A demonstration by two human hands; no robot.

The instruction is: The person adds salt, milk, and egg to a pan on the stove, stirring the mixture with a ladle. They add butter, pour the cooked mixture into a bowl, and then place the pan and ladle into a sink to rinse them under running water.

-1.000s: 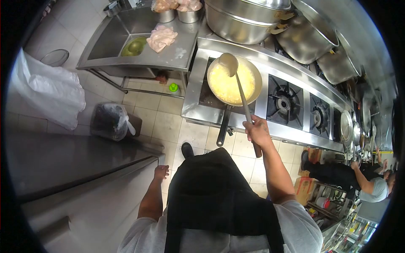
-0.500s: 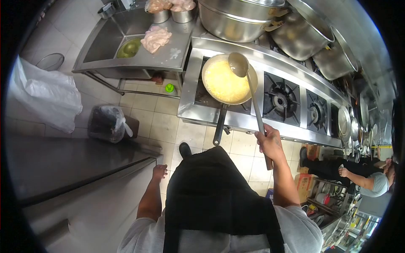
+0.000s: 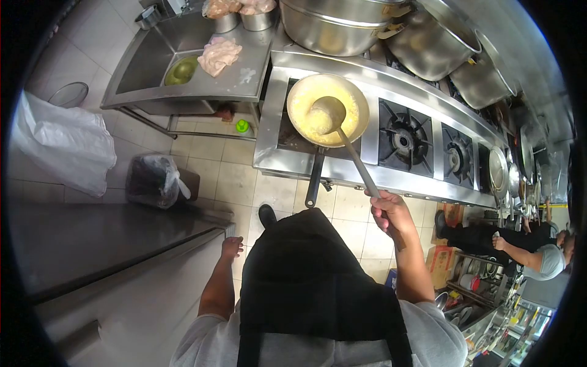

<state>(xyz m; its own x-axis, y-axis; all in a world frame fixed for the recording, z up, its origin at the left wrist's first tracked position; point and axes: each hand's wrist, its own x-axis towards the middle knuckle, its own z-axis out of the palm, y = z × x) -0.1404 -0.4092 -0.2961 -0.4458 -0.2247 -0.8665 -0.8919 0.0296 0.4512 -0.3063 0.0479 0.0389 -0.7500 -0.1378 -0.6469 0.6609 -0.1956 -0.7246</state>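
Observation:
A pan (image 3: 361, 116) with bubbling yellow food (image 3: 350, 93) rests on the left burner of the stove. My right hand (image 3: 391, 213) is wrapped round the handle of a metal ladle (image 3: 329, 114), whose bowl dips into the food near the middle of the pan. The pan's black handle (image 3: 315, 177) points toward me, and neither hand touches it. At my left side, my left hand (image 3: 232, 247) hangs beside the edge of a metal counter with its fingers curled; what it holds, if anything, is hidden.
Two bare burners (image 3: 403, 142) lie right of the pan. Large metal pots (image 3: 330, 30) line the back. Left stand a sink (image 3: 137, 67), a pink cloth-like item (image 3: 219, 56) and a lined bin (image 3: 153, 180). Another person (image 3: 520, 251) is at the far right.
The ladle bowl has moved from above the pan's upper right rim down into the food. My right hand has shifted slightly and turned. The view has shifted a little.

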